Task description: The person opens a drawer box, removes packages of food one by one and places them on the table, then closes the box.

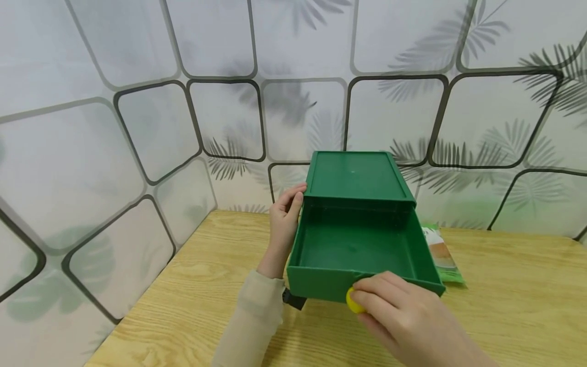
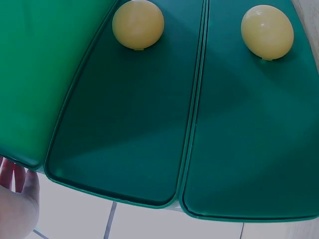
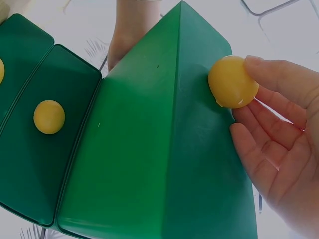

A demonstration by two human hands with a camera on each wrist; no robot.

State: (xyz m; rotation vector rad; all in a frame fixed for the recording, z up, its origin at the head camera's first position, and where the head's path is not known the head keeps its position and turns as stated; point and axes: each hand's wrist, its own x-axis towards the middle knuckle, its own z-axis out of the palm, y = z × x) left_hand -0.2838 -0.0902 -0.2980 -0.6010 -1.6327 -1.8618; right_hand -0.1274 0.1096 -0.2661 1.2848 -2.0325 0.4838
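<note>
A green drawer cabinet [image 1: 353,174] stands on the wooden table with its top drawer [image 1: 321,283] pulled well out. The drawer's inside is bare in the head view. My right hand [image 1: 408,316] pinches the round yellow knob [image 3: 230,82] on the drawer front between thumb and fingers. At the cabinet's upper left side, my left hand [image 1: 285,219] presses with fingers and thumb extended along the edge. Below the open drawer, two closed drawers show a yellow knob each, the nearer knob [image 2: 138,24] and the lower knob [image 2: 267,32].
To the right of the cabinet lies a green and white packet [image 1: 442,257], partly hidden behind the drawer. A patterned curtain [image 1: 302,117] rises behind the wooden table [image 1: 183,306]. A small black object [image 1: 294,299] shows by the left sleeve, under the drawer's front corner.
</note>
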